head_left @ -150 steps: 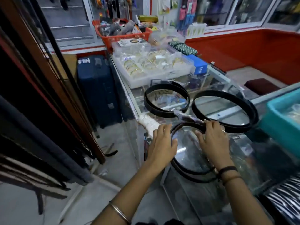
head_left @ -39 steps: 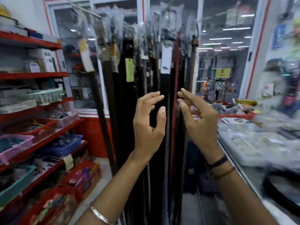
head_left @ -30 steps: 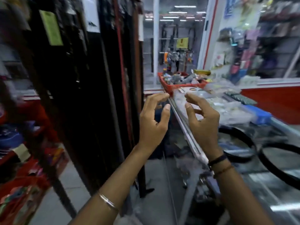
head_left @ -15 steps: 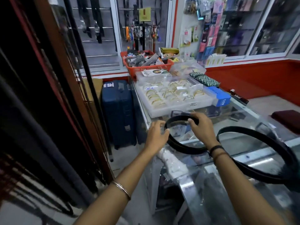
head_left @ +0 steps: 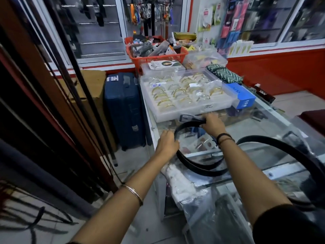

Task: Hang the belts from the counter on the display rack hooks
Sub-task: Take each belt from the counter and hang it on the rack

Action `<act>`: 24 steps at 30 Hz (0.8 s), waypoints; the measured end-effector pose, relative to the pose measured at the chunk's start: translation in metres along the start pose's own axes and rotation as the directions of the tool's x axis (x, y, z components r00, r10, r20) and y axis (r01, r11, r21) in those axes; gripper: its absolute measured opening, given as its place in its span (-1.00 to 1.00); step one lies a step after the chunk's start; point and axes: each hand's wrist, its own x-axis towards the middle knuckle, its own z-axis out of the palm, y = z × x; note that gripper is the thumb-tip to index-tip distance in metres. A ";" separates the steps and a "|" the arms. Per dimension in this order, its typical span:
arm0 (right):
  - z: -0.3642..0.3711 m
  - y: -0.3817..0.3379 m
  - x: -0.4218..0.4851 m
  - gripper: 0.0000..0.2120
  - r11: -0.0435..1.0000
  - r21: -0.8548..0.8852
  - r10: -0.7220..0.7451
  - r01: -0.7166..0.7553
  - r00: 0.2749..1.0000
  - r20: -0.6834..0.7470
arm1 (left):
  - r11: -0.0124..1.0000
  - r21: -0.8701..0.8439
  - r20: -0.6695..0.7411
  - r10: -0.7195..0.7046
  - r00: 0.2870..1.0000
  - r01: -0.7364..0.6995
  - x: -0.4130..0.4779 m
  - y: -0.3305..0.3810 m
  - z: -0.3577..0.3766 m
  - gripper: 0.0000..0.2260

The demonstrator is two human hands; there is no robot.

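Observation:
A coiled black belt point(head_left: 198, 166) lies on the glass counter point(head_left: 255, 131). My left hand point(head_left: 167, 144) grips the loop's left side. My right hand point(head_left: 212, 125) holds its far side, near the buckle end by the bangle tray. A second, larger black belt loop point(head_left: 290, 144) rests on the glass to the right, untouched. Dark belts point(head_left: 58, 110) hang from the display rack on the left; its hooks are out of view.
A clear tray of gold bangles point(head_left: 186, 95), a blue box point(head_left: 241, 96) and a red basket point(head_left: 154, 53) crowd the far counter. A blue suitcase point(head_left: 124, 110) and a cardboard box point(head_left: 95, 85) stand on the floor between rack and counter. Plastic-wrapped goods point(head_left: 182, 184) hang off the counter's near edge.
The view swung from the belt rack back down to the counter. Both hands, empty before, came down onto the smaller coiled belt and have closed on its left and far sides.

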 end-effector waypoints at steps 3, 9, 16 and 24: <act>-0.001 -0.005 -0.012 -0.87 1.000 0.000 0.009 -0.009 1.000 -0.015 | 1.000 0.001 -0.022 -0.009 1.000 0.009 -0.006 0.001 -0.005 -0.85; -0.012 -0.018 -0.036 -0.87 0.979 0.199 -0.039 0.041 0.999 -0.017 | 1.000 -0.024 -0.111 -0.005 0.994 0.002 -0.032 -0.013 -0.033 -0.87; -0.052 -0.099 -0.103 -0.76 0.637 0.760 -0.151 0.126 0.988 -0.038 | 0.995 -0.002 -0.344 0.092 0.934 -0.099 -0.086 -0.032 -0.109 -0.82; -0.100 -0.237 -0.183 -0.91 0.283 0.870 -0.183 0.405 0.913 -0.365 | 0.983 0.087 -0.660 0.177 0.730 -0.160 -0.164 -0.050 -0.231 -0.83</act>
